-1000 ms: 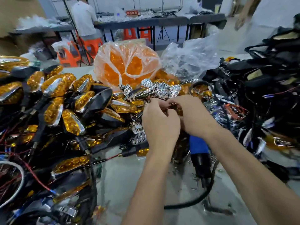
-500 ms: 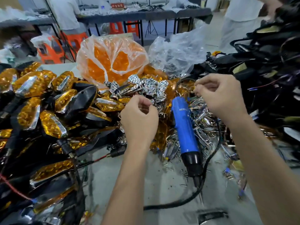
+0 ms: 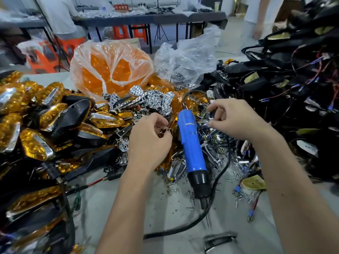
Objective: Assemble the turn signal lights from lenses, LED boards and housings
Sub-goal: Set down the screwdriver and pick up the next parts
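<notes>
- In the head view, the left hand (image 3: 149, 140) was seen with its fingers curled round a small amber lens piece (image 3: 163, 132), held above the heap in the middle of the table (image 3: 128, 198)
- The right hand (image 3: 236, 120) was held up to the right of it, its thumb and fingertips pinched on a small shiny part (image 3: 208, 123); what that part was could not be made out
- A blue electric screwdriver (image 3: 191, 143) was laid between the two hands, its black nose towards the camera and its black cord (image 3: 218, 182) looped round to the lower left
- Loose chrome reflectors (image 3: 157, 99) and amber lenses were piled just beyond the hands
- Finished turn signal lights (image 3: 34, 142), amber lenses in black housings, were heaped on the left side of the table
- A clear bag of orange lenses (image 3: 110, 70) was set behind the heap, with a crumpled clear bag (image 3: 185, 61) to its right
- Black housings with wires (image 3: 286, 85) were stacked high on the right
- Small screws (image 3: 190, 195) were scattered on the table near the screwdriver's nose
- A chrome strip (image 3: 218, 239) was lying at the near edge
- Farther off, long tables (image 3: 146, 17), orange stools (image 3: 132, 33) and two standing people, one at the left (image 3: 58, 19) and one at the right (image 3: 256, 17), were seen, all blurred
</notes>
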{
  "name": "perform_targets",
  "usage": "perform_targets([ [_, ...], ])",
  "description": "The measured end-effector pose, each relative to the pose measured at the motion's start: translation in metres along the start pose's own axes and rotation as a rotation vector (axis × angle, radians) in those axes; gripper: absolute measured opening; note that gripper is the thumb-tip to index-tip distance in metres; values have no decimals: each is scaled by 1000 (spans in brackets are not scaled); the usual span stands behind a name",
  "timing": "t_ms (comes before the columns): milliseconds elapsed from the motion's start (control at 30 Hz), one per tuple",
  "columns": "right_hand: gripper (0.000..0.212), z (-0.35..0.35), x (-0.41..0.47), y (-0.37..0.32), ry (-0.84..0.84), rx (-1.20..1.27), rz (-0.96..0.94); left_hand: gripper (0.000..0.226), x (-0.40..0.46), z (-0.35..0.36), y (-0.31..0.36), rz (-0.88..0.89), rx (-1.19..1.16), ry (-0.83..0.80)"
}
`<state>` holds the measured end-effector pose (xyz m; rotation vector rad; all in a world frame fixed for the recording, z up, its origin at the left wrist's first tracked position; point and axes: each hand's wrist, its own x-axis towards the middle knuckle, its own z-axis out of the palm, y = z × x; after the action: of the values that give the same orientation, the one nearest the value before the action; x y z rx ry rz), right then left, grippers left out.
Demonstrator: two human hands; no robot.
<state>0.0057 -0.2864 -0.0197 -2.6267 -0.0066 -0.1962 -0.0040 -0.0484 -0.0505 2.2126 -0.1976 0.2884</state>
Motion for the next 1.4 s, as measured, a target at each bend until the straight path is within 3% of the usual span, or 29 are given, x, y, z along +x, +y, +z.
perform_targets([
  [200,11,13,2,-16,320,121,-18,42,-2,-10,0,94,160,-245],
  [333,11,20,0,-31,353,238,-78,56,1,-30,-12,38,74,-361],
  [433,12,24,0,-41,332,265,-106,58,4,-32,-15,49,172,-301],
  [700,12,26,-5,-53,39,216,-192,33,4,-10,-10,42,329,-124],
  [867,15,2,-10,-47,-55,183,-181,22,9,-18,-16,64,224,-53],
  [1033,11,-12,-18,-58,-185,209,-223,39,12,-32,-24,37,137,73],
  [1100,7,-10,-21,-68,-305,204,-258,44,13,-33,-30,18,115,57],
  [1233,10,-4,-28,-83,-633,139,-254,34,10,-33,-30,62,91,113],
  [1400,11,10,-40,-108,-780,-168,-179,18,10,-37,-19,-34,-167,285],
])
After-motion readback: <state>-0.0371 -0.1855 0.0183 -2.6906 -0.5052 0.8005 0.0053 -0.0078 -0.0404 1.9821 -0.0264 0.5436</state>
